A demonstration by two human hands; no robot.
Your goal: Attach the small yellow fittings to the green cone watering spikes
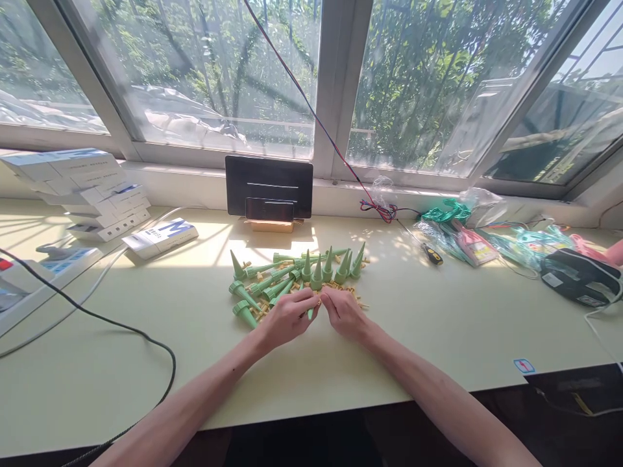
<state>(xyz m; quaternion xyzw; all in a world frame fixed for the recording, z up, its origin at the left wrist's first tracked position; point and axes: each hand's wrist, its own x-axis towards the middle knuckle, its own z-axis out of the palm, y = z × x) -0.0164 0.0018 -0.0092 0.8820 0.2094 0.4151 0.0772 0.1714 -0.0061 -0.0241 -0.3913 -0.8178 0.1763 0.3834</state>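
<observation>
While left fingers [305,302] pinch a green spike [310,314], right fingers [331,301] bunch; boxes [104,206] hide contents.

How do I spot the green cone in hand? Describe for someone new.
On the pale table below the windows, find the cluster of green cones. At its near edge, a partly hidden cone pokes out beneath the left hand. Neighbours lie or stand on the table; this one is held.

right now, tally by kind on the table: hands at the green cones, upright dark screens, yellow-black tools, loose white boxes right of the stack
Hands at the green cones: 2, left hand and right hand
Upright dark screens: 2, large screen and small screen
Yellow-black tool: 1
Loose white box: 1
Total: 6
</observation>
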